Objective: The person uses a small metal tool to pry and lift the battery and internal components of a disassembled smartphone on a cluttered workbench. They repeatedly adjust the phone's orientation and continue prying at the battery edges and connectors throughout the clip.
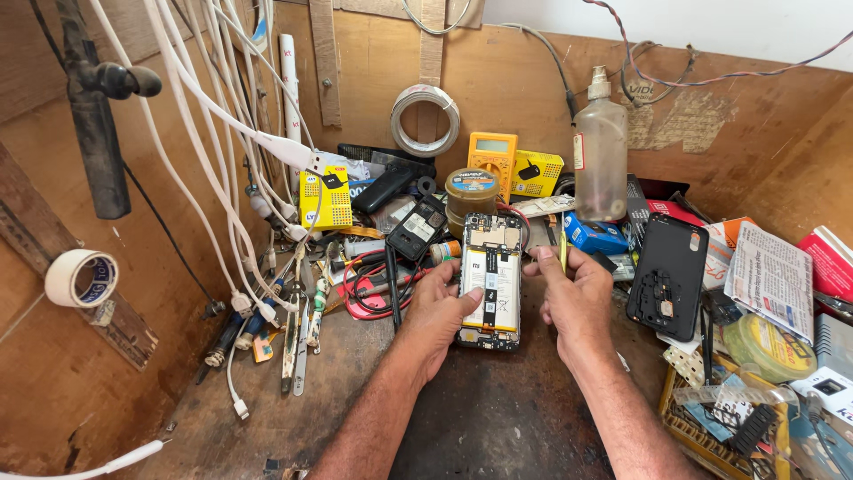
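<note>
Phone (490,283) — back off, battery and board bared — between both hands.

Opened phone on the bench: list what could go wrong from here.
1. The opened phone lies with battery and board bare between the left hand and right hand; a slip could strain its parts.
2. The red and black leads lie close beside it and might snag.
3. The plastic bottle stands upright just behind; if knocked, it could tip toward the phone.
</note>
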Demonstrator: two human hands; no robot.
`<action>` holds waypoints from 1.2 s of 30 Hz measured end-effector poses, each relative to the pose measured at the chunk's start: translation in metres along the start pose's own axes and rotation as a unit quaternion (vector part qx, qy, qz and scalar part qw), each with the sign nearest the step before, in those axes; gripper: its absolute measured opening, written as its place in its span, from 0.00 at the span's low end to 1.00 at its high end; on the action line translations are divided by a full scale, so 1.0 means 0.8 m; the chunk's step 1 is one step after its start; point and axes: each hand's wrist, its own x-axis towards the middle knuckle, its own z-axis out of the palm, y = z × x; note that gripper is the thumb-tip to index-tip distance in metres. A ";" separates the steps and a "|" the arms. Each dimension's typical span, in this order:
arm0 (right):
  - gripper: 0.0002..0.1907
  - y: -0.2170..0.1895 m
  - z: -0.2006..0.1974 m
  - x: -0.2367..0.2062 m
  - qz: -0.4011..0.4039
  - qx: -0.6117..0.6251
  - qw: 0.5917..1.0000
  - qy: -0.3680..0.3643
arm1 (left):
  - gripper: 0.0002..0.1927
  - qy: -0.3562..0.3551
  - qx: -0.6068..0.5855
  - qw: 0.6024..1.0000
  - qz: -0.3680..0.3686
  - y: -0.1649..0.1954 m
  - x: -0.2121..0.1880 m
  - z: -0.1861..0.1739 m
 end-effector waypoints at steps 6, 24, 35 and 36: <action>0.11 -0.001 -0.001 -0.001 0.001 0.000 1.000 -0.016 | 0.30 0.014 0.016 1.000 -0.018 0.004 -0.003 0.002; 0.10 0.000 0.004 -0.005 -0.001 -0.012 1.000 -0.017 | 0.30 0.012 0.007 1.000 0.002 -0.008 0.003 -0.005; 0.09 0.006 0.006 0.000 -0.039 -0.096 0.994 -0.026 | 0.28 0.006 0.041 0.999 0.004 -0.005 -0.002 -0.005; 0.08 0.008 0.007 0.001 -0.093 -0.110 0.989 -0.037 | 0.29 0.007 0.041 0.999 -0.002 -0.004 -0.002 -0.005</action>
